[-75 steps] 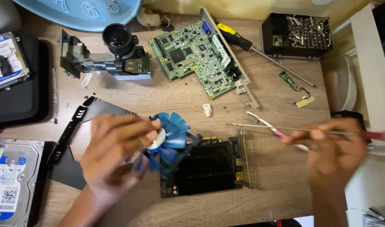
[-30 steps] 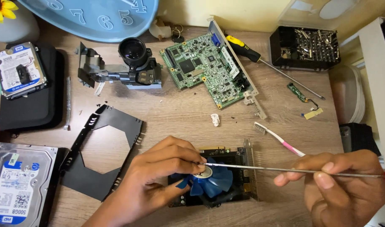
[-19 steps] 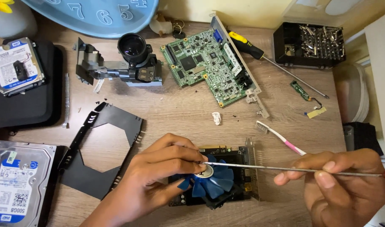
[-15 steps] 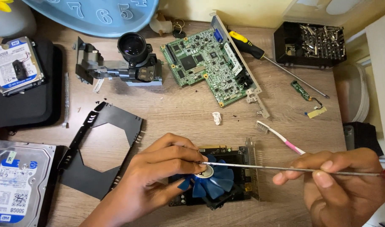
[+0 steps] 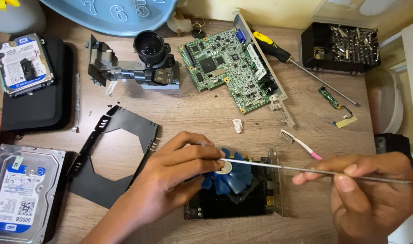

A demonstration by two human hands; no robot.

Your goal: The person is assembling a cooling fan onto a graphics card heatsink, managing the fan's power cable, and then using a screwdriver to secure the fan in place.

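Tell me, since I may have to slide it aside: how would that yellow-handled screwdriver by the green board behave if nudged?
The yellow-handled screwdriver would probably roll, since its handle looks rounded and its shaft is a thin round rod. It lies flat on the wooden table, so it cannot tip. It looks stiff, and likely handle-heavy, so a push on the shaft may swing it around rather than slide it straight.

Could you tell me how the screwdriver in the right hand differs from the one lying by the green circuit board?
The held screwdriver lies nearly level, its tip at the blue fan hub; the lying screwdriver runs diagonally on the table, untouched. The lying one's yellow-and-black handle shows; the held one's is hidden in the right hand. Both have long thin metal shafts.
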